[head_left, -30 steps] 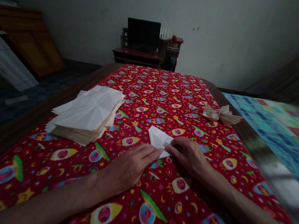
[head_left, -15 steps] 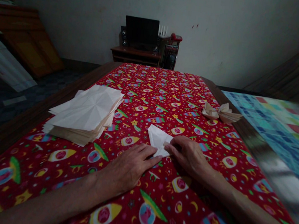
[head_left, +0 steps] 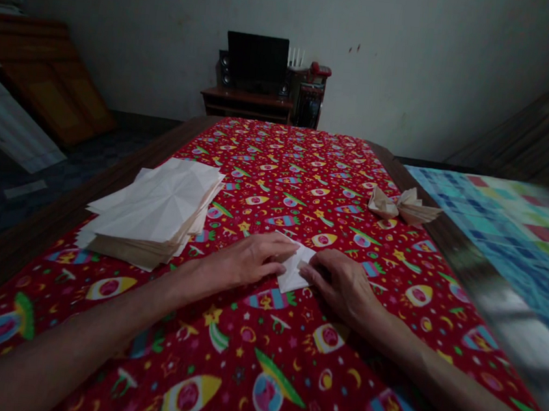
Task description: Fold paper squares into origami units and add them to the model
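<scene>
A small folded white paper (head_left: 295,272) lies on the red patterned tablecloth (head_left: 258,361). My left hand (head_left: 249,260) rests on top of the paper, fingers stretched flat and pressing it down from the left. My right hand (head_left: 339,284) lies at the paper's right edge, its fingers curled and pinched on that edge. Most of the paper is hidden under the two hands.
A thick stack of creased white sheets (head_left: 156,209) sits to the left. Two folded paper figures (head_left: 404,206) lie at the far right of the table. A patterned bed cover (head_left: 511,237) borders the right side. A low stand with a monitor (head_left: 257,56) is at the wall.
My left hand has slid forward from the near side onto the paper, now covering most of it. The right hand has stayed at the paper's right edge.
</scene>
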The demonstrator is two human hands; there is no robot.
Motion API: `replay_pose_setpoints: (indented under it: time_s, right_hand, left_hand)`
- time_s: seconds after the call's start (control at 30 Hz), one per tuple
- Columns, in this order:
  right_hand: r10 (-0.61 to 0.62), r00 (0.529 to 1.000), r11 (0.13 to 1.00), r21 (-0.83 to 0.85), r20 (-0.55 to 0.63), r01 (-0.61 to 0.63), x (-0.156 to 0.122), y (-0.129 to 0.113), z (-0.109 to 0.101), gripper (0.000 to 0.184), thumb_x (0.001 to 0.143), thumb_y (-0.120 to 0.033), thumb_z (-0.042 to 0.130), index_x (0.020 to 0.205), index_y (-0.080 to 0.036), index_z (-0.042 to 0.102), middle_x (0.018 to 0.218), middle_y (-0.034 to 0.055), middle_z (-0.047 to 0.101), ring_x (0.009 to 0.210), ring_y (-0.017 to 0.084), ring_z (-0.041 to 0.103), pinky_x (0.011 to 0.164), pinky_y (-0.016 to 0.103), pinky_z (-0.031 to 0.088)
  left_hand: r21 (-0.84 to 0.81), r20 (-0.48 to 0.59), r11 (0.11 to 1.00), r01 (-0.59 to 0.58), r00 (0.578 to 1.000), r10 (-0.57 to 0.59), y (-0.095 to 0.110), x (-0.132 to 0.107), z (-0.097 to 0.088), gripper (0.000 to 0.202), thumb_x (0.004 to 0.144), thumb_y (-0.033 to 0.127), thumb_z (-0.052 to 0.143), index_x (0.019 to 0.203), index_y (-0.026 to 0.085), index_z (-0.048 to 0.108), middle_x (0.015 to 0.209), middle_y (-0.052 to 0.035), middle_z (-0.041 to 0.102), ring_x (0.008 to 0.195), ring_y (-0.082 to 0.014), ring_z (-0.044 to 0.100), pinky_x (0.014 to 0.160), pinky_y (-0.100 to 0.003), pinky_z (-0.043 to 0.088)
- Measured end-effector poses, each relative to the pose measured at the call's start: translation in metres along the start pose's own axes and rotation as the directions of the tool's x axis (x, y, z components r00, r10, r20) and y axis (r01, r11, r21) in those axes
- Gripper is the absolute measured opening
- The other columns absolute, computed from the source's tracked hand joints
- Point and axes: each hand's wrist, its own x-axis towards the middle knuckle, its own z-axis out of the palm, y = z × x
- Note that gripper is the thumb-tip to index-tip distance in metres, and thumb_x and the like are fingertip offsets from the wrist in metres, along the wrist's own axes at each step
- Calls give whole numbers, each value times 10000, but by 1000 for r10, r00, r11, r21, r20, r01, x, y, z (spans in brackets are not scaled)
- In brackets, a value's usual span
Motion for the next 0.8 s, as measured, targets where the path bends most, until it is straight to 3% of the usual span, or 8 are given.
replay_pose_setpoints:
  time_s: [0.1, 0.23, 0.47, 0.8]
  right_hand:
    - [-26, 1000, 1000, -5, -13, 26, -1, 1, 1, 233, 894, -328, 529, 724, -170, 549, 685, 16, 555, 615, 127, 477, 573, 239, 322]
    - [-26, 999, 999, -21, -19, 26, -1, 1, 2, 224, 889, -324, 540, 725, -172, 546, 683, 16, 557, 613, 127, 475, 567, 241, 309]
    - [-41, 999, 999, -18, -25, 40, -2, 0, 2, 232, 904, -313, 515, 721, -173, 537, 683, 19, 554, 619, 130, 474, 573, 247, 310]
    - [-35, 999, 999, -25, -20, 34, -1, -2, 0, 259, 910, -337, 504, 709, -177, 537, 667, 14, 532, 597, 122, 451, 542, 244, 282]
  left_hand:
    - [-15, 51, 994, 106, 993, -105, -4, 14, -4, 371, 765, 112, 622, 1132, 165, 613, 998, -39, 650, 890, -144, 611, 788, -252, 486]
    - [-83, 113, 955, 284, 955, -274, -3, 22, -7, 78, 736, 136, 620, 795, 143, 670, 714, 23, 624, 640, -95, 553, 583, -180, 407]
    - [-159, 110, 905, 393, 919, -380, -1, 25, -5, 48, 711, 169, 626, 680, 143, 653, 641, 33, 598, 610, -98, 523, 551, -181, 364]
    - [-149, 82, 898, 414, 910, -406, -3, 24, 1, 72, 703, 201, 626, 692, 150, 675, 627, 30, 600, 574, -94, 513, 509, -181, 333]
